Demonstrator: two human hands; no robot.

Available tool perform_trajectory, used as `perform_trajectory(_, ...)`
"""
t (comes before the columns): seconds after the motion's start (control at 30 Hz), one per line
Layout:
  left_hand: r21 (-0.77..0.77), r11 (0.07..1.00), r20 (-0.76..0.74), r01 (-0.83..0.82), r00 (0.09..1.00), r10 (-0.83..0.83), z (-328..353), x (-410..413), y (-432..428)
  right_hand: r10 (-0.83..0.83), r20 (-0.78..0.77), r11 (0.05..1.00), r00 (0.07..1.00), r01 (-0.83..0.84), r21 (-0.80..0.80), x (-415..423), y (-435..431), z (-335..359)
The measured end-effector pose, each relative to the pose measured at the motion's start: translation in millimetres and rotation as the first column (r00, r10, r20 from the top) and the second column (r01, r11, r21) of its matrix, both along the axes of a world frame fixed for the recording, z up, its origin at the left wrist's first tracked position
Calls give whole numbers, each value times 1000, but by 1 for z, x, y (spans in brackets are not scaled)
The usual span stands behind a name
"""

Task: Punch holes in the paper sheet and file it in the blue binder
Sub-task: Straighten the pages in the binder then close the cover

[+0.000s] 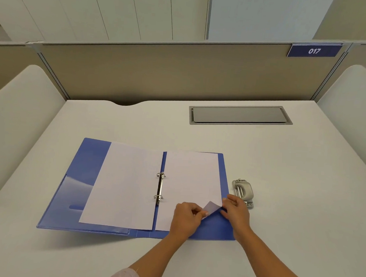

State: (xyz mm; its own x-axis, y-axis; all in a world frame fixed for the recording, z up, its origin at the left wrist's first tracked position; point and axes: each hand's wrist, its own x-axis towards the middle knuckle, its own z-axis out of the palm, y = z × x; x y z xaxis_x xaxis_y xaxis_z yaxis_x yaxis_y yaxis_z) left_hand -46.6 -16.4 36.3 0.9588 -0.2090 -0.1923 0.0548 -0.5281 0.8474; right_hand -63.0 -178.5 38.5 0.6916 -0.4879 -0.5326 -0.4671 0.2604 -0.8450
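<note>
White desk [282,176]: blue binder [90,160] lies open near the front edge, paper sheet [191,181] on its right half. Left hand [186,219] pinches the sheet's lifted near-right corner. Right hand [235,212] is bent at the same corner; can't tell whether it grips. Hole punch [243,192] just right of the binder. Grey cable hatch [239,115] by the back edge, beige partition [160,72] behind.

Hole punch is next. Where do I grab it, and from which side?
Grip the hole punch across its raised handle, from above and the right. It lies lengthwise away from you, with the blue binder close on its left and free desk on its right. The right hand covers its near end.
</note>
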Motion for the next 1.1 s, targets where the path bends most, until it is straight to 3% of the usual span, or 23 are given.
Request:
perform_trajectory(0.17,-86,994,-44,67,997,-71,2,0,2,-83,-23,952,996,86,293,0,1,0)
perform_trajectory(0.27,-112,987,-52,118,991,-125,5,-1,1,22,-10,942,1000,-18,334,-3,3,5)
perform_trajectory(0.47,-169,979,-94,119,986,-136,6,-1,0,210,16,919,978,-203,338,-4,7,16)
perform_trajectory(0.6,-245,966,-139,78,984,-114,10,-1,-1,242,2,928,970,-233,289,-5,12,18)
perform_trajectory(0.73,-221,975,-196,16,979,-60,9,3,1,276,12,927,961,-270,262,-6,13,20)
perform_trajectory(1.1,-184,982,-252,42,964,-88,5,6,5,300,9,932,954,-295,209,-6,17,24)
